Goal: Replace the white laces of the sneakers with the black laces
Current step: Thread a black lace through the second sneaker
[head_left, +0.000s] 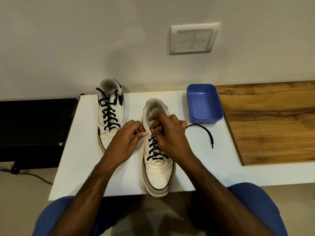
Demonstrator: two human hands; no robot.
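Two white sneakers stand on a white table (81, 150). The far left sneaker (110, 113) is laced all the way up with a black lace. The near sneaker (157, 169) carries a black lace (156, 150) through its lower eyelets; a free end of that lace (207, 133) curves out over the table to the right. My left hand (126, 143) pinches the left upper edge of the near sneaker at an eyelet, with a small pale tip showing between the fingers. My right hand (170, 133) pinches the lace at the upper eyelets.
An empty blue plastic tray (219, 106) stands at the table's back right. A wooden countertop (272, 120) adjoins on the right, a dark low unit (34, 126) on the left. A switch plate (193, 39) is on the wall. My blue-clad knees sit under the front edge.
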